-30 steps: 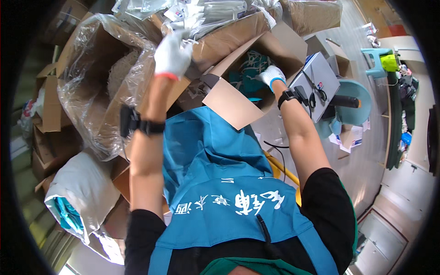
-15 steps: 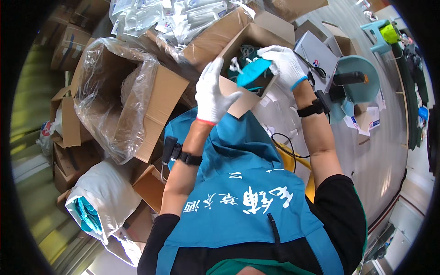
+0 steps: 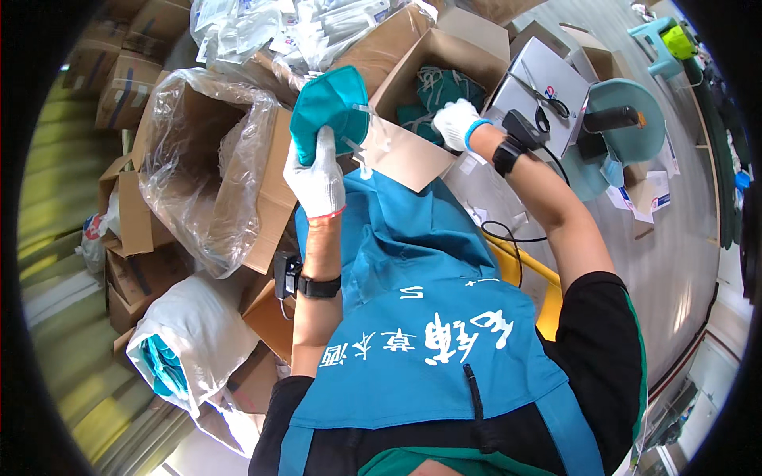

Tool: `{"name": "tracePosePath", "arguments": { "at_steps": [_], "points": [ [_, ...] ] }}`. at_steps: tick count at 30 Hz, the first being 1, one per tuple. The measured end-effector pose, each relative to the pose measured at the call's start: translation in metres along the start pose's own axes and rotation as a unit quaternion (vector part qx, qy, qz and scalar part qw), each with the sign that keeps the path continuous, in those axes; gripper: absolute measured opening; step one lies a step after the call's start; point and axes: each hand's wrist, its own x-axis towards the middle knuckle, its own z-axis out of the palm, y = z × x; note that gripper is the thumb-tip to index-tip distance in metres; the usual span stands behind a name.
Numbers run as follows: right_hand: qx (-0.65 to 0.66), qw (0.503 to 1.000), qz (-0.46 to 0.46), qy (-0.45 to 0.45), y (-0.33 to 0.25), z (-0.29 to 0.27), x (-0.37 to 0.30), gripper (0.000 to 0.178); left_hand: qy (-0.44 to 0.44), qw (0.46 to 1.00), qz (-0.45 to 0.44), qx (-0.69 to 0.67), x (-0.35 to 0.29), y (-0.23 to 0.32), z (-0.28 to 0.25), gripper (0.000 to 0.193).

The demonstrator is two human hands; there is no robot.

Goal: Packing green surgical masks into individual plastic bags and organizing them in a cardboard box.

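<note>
Raised at centre left, my left hand (image 3: 317,178) in a white knitted glove is closed on a teal face mask (image 3: 331,107), thumb on its near face. White straps dangle from the mask's right side. My right hand (image 3: 457,125), also gloved in white, is at the near right edge of an open cardboard box (image 3: 409,59). Its fingers are curled together; whatever is in them, if anything, is hidden. Inside that box, beside the right hand, lie more teal masks (image 3: 448,87) with white straps.
Clear plastic lines a large open carton (image 3: 198,170) on the left. Sealed white packets (image 3: 278,28) fill a box at the back. Black scissors (image 3: 548,107) lie on a white box (image 3: 524,87) at right, near a blue-green stool (image 3: 635,103). A white sack (image 3: 194,333) holds teal items at lower left.
The teal mask has passed from my right hand to my left, which was empty and spread. My left hand moved left; my right moved down and left, its fingers curling at the box.
</note>
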Motion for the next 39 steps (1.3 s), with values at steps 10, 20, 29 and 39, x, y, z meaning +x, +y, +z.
{"name": "tracePosePath", "arguments": {
  "at_steps": [10,20,29,39],
  "points": [
    [0.380,0.850,0.071,0.358,0.048,-0.050,-0.053,0.029,-0.093,0.981,-0.164,0.052,-0.012,-0.017,-0.036,0.022],
    [0.544,0.727,0.012,0.419,0.036,-0.094,-0.099,0.022,0.010,0.980,-0.127,-0.152,-0.004,-0.007,-0.032,0.014],
    [0.502,0.826,-0.127,0.223,-0.036,-0.180,-0.123,0.020,-0.056,0.995,-0.062,-0.054,-0.001,0.002,-0.030,0.027],
    [0.384,0.836,-0.171,0.354,-0.079,-0.175,-0.067,0.020,-0.173,0.972,-0.066,-0.147,-0.026,0.022,-0.028,0.036]
  ]
}}
